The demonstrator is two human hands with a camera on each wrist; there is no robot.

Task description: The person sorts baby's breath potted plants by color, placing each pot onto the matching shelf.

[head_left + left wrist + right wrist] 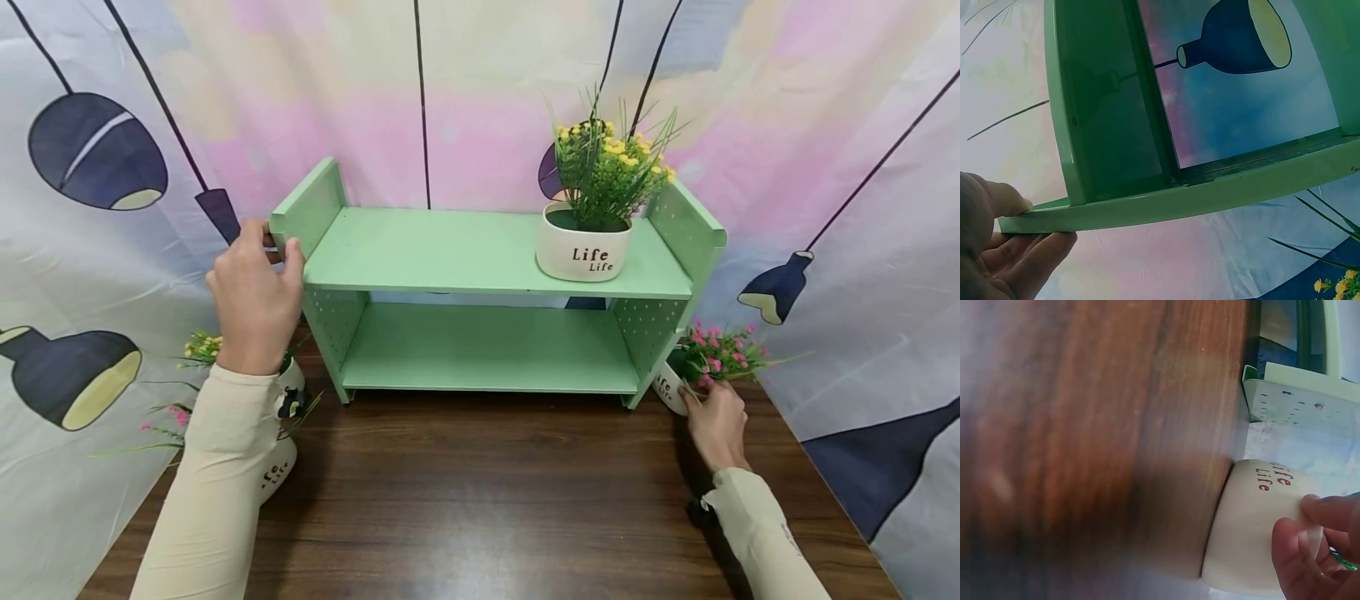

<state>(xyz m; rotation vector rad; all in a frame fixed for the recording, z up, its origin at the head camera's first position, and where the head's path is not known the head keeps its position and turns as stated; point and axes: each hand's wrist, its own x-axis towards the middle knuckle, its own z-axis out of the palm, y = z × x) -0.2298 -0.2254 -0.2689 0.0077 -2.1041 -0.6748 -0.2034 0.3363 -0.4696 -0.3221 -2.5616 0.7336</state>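
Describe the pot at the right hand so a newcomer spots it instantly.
Find the green shelf. Beside its right end, the right hand grips a white "Life" pot; pink flowers distinguish it from the yellow-flowered pot on the shelf.

Head view: the left sleeve [228, 450] covered part of the nearer flowerpot [281, 468] at left, while a dark mark [291, 403] on the farther white pot [292, 376], perhaps a printed figure, was too small to identify. Left wrist view: the frame's edges cropped the green shelf [1210, 199] and left hand [1007, 265]. Right wrist view: the tabletop [1085, 444] was blurred; the right hand [1322, 575], itself cut off, hid part of the gripped flowerpot [1241, 531].
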